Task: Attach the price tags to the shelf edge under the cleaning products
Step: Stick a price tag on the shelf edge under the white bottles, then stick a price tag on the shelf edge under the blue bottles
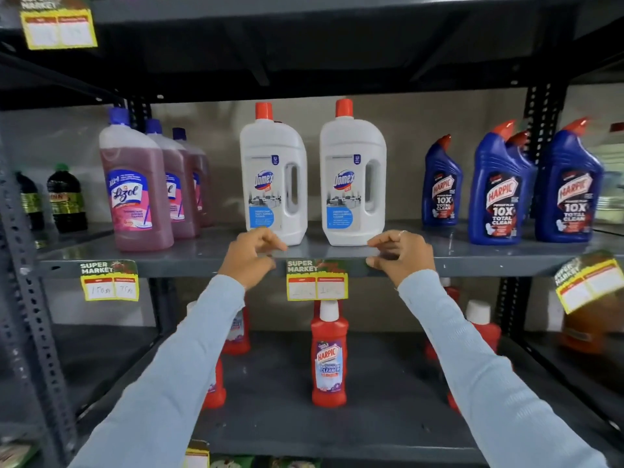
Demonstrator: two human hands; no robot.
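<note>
A yellow "Super Market" price tag (316, 282) hangs from the grey shelf edge (189, 266), below two white Domex bottles (273, 177). My left hand (251, 256) pinches at the edge just left of the tag, and my right hand (401, 256) pinches just right of it. A pale, glossy strip that looks like clear tape (331, 253) runs between my fingertips over the tag's top. A second tag (109, 282) with handwritten prices hangs under the pink Lizol bottles (135, 187). A third tag (589, 283), tilted, hangs at the far right, near the blue Harpic bottles (496, 194).
Dark bottles (66, 201) stand at the far left of the shelf. Red Harpic bottles (329, 356) stand on the shelf below, between my arms. Another tag (57, 23) hangs from the top shelf at the upper left. Perforated steel uprights (30, 298) frame the rack.
</note>
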